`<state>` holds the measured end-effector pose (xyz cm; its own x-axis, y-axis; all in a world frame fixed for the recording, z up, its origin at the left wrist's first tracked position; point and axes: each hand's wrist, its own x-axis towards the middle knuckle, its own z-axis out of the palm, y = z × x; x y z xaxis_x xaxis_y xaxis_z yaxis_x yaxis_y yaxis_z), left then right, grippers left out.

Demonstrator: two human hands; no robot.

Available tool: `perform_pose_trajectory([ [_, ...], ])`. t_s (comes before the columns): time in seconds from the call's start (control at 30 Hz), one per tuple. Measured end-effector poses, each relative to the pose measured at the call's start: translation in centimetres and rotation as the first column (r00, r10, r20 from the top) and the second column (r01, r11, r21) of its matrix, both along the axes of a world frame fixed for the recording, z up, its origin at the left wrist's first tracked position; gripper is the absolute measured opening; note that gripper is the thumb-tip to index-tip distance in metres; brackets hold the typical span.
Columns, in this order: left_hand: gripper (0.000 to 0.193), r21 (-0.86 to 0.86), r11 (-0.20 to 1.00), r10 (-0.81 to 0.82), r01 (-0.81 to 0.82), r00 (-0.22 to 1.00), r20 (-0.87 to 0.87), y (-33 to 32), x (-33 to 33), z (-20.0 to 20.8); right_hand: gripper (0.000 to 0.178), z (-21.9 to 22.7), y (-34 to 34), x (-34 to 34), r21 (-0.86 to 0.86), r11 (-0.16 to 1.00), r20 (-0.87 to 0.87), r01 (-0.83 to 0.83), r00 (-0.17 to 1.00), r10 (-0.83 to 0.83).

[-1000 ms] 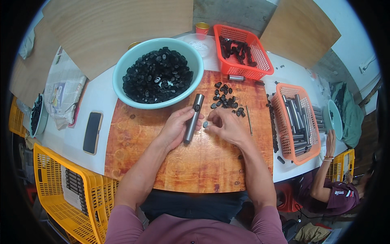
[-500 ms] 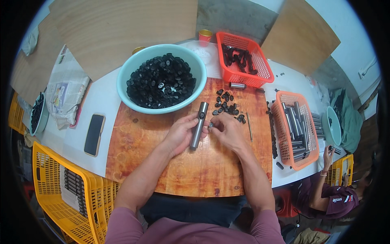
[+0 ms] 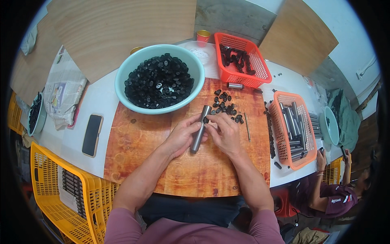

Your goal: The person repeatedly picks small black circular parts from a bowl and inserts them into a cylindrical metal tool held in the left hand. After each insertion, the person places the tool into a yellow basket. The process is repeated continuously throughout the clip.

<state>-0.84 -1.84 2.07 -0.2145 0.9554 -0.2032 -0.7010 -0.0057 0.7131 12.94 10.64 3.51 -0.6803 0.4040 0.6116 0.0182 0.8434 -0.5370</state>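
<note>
A grey metal tube (image 3: 198, 138) lies slanted in my left hand (image 3: 181, 136), whose fingers and thumb are closed around its middle. My right hand (image 3: 224, 132) has its fingertips bent in against the tube's upper part. Beside those fingertips a small black oval piece (image 3: 206, 120) shows on the tube's side; whether the fingers hold anything else is hidden. Just beyond, loose black oval pieces (image 3: 225, 106) are scattered on the reddish-brown wooden board (image 3: 162, 171). To their right lies a thin metal rod (image 3: 247, 127).
A pale green basin (image 3: 120, 91) heaped with black pieces stands far left. Right are a red basket (image 3: 266, 77) and an orange basket of tubes (image 3: 310, 142). A phone (image 3: 92, 135) and yellow crate (image 3: 40, 183) are left. A co-worker (image 3: 329, 199) sits at right.
My right hand has moved up and in, bringing its fingertips from beside the tube onto its upper part. The left hand keeps its hold. The co-worker's hands have shifted.
</note>
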Motion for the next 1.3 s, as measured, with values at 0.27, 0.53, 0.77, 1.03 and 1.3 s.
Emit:
perform_pose_trajectory([
  [0.27, 0.043, -0.014, 0.999, 0.028, -0.029, 0.999, -0.025, -0.1, 0.1, 0.0, 0.028, 0.0, -0.3, 0.1, 0.301, 0.952, -0.074, 0.055, 0.997, -0.034],
  [0.53, 0.025, -0.047, 0.999, 0.005, -0.01, 0.993, -0.118, -0.2, -0.2, 0.1, 0.029, 0.2, -1.4, -0.3, -0.14, 0.99, -0.112, 0.009, 0.993, -0.025],
  [0.77, 0.027, -0.085, 0.992, -0.108, 0.089, 0.959, -0.262, -0.3, 0.3, 0.3, 0.025, -0.5, 0.8, -0.1, -0.794, 0.601, -0.07, -0.089, 0.996, 0.055],
  [1.03, 0.029, -0.162, 0.979, -0.175, 0.121, 0.909, -0.378, -0.4, 0.0, 0.9, 0.023, -0.8, 2.0, 0.6, -0.868, 0.483, -0.076, -0.118, 0.992, 0.105],
  [1.3, 0.029, -0.069, 0.997, -0.067, 0.022, 0.636, -0.769, -0.7, 0.0, 0.4, 0.025, 0.8, 2.6, 1.2, -0.873, 0.452, -0.114, -0.185, 0.977, 0.18],
])
